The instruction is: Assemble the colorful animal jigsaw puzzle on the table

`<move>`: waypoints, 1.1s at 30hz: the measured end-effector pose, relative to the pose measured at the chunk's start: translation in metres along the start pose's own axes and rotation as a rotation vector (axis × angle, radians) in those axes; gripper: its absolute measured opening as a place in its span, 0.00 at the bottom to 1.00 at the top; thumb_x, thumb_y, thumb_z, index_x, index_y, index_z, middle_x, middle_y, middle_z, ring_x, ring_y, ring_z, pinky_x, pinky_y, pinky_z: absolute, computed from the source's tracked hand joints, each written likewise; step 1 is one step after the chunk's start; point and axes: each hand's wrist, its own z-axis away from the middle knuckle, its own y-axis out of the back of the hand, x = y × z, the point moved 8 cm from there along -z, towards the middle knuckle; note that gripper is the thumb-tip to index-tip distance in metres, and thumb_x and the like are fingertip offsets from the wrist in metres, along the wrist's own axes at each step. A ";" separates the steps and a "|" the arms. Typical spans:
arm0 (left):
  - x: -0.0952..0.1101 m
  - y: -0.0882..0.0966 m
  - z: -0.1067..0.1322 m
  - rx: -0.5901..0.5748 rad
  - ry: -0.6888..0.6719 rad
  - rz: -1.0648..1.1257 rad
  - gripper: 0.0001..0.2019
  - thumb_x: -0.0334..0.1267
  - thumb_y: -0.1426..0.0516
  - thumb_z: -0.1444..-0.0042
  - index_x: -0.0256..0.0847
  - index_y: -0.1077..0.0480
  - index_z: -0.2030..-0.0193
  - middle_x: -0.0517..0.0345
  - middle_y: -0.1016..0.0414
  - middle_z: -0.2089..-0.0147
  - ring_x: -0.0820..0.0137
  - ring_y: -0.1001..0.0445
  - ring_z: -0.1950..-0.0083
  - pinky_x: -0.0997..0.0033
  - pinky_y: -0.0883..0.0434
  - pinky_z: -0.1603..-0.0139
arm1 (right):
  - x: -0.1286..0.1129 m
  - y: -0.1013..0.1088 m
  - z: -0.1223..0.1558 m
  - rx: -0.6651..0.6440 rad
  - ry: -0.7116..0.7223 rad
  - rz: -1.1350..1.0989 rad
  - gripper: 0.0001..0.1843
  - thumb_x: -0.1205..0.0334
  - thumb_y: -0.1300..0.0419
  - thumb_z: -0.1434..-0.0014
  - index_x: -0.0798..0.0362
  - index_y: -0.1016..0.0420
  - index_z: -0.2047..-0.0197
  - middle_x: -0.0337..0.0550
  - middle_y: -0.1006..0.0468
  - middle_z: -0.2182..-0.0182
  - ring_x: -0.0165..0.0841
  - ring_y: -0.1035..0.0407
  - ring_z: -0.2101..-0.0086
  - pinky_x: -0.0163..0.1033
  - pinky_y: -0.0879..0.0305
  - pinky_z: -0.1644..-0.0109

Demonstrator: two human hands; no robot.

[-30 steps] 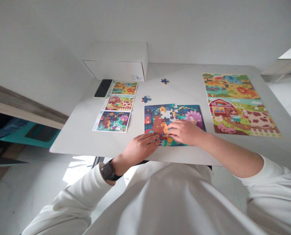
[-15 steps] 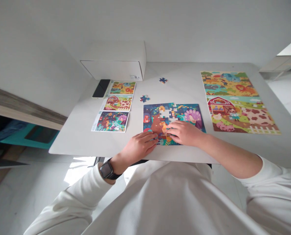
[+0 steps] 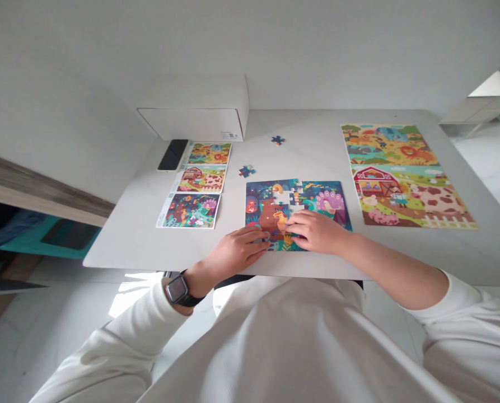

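A jigsaw puzzle [image 3: 268,210] with a dark blue forest scene, partly put together, lies before me. White gaps show in its upper middle, next to a purple peacock. My left hand [image 3: 241,246] rests on its lower left corner, fingers stretched out and flat. From the right, my right hand [image 3: 314,230] reaches over the lower middle, its slightly bent, parted fingers touching the pieces by an orange figure. Whatever lies beneath that palm is hidden. Two loose items are beyond the puzzle: a puzzle piece [image 3: 247,171] and a farther blue puzzle piece [image 3: 277,140].
Picture cards [image 3: 202,178] lie at left beside a black phone [image 3: 173,155]. Behind them stands a white box [image 3: 193,122]. On the right of the white table [image 3: 127,246] are a finished safari puzzle [image 3: 388,144] and a finished farm puzzle [image 3: 415,196].
The view has shifted very slightly. Both hands stay in nearly the same places on the puzzle, and the loose pieces have not moved on the table.
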 end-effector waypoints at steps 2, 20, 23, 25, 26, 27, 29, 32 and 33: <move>0.000 0.001 0.000 0.009 -0.003 0.019 0.09 0.37 0.40 0.25 0.46 0.16 0.47 0.54 0.14 0.39 0.63 0.16 0.38 0.56 0.19 0.31 | 0.000 0.002 0.001 0.006 -0.007 -0.030 0.15 0.67 0.35 0.32 0.53 0.13 0.45 0.55 0.15 0.50 0.48 0.21 0.48 0.56 0.20 0.41; -0.014 -0.050 -0.044 -0.306 0.181 -0.093 0.32 0.55 0.50 0.21 0.45 0.38 0.17 0.41 0.47 0.14 0.39 0.55 0.13 0.25 0.52 0.17 | 0.013 0.018 0.089 0.012 -0.356 0.046 0.31 0.52 0.27 0.34 0.42 0.21 0.29 0.59 0.28 0.29 0.60 0.38 0.27 0.75 0.40 0.25; -0.015 -0.049 -0.041 -0.293 0.155 -0.105 0.33 0.56 0.49 0.22 0.47 0.38 0.17 0.43 0.46 0.14 0.40 0.55 0.12 0.27 0.53 0.17 | 0.015 0.018 0.088 0.028 -0.345 0.029 0.31 0.52 0.27 0.35 0.41 0.20 0.30 0.58 0.26 0.30 0.60 0.37 0.27 0.74 0.38 0.25; -0.016 -0.049 -0.040 -0.296 0.145 -0.115 0.34 0.57 0.49 0.23 0.47 0.39 0.16 0.43 0.47 0.13 0.40 0.55 0.12 0.28 0.53 0.17 | 0.015 0.019 0.088 0.031 -0.342 0.024 0.31 0.52 0.27 0.34 0.40 0.21 0.30 0.57 0.26 0.29 0.59 0.37 0.27 0.73 0.37 0.25; -0.016 -0.049 -0.040 -0.298 0.144 -0.122 0.34 0.57 0.49 0.22 0.47 0.40 0.16 0.43 0.48 0.13 0.40 0.56 0.12 0.28 0.53 0.17 | 0.015 0.020 0.088 0.030 -0.339 0.023 0.30 0.52 0.27 0.34 0.40 0.20 0.30 0.57 0.26 0.29 0.59 0.37 0.27 0.73 0.37 0.25; -0.016 -0.049 -0.040 -0.298 0.144 -0.129 0.34 0.57 0.49 0.22 0.47 0.40 0.16 0.43 0.48 0.13 0.40 0.56 0.12 0.29 0.53 0.17 | 0.015 0.022 0.088 0.031 -0.333 0.020 0.30 0.52 0.27 0.34 0.41 0.20 0.31 0.57 0.26 0.30 0.59 0.36 0.27 0.72 0.37 0.25; -0.016 -0.048 -0.040 -0.292 0.146 -0.139 0.34 0.57 0.48 0.23 0.47 0.41 0.16 0.43 0.48 0.13 0.41 0.55 0.12 0.30 0.53 0.16 | 0.019 0.030 0.084 0.041 -0.321 0.005 0.27 0.51 0.28 0.33 0.43 0.18 0.33 0.56 0.22 0.33 0.57 0.31 0.31 0.69 0.34 0.26; -0.015 -0.048 -0.040 -0.284 0.147 -0.148 0.34 0.56 0.48 0.23 0.48 0.40 0.16 0.44 0.47 0.13 0.42 0.55 0.12 0.31 0.53 0.16 | 0.043 0.049 0.066 0.098 -0.356 -0.040 0.21 0.53 0.35 0.28 0.46 0.17 0.35 0.54 0.16 0.39 0.50 0.23 0.39 0.61 0.29 0.30; -0.015 -0.048 -0.039 -0.286 0.146 -0.150 0.34 0.56 0.48 0.23 0.48 0.40 0.16 0.44 0.48 0.13 0.41 0.55 0.12 0.30 0.53 0.16 | 0.058 0.056 0.056 0.124 -0.394 -0.047 0.21 0.54 0.36 0.27 0.46 0.17 0.35 0.53 0.16 0.40 0.49 0.22 0.40 0.59 0.28 0.31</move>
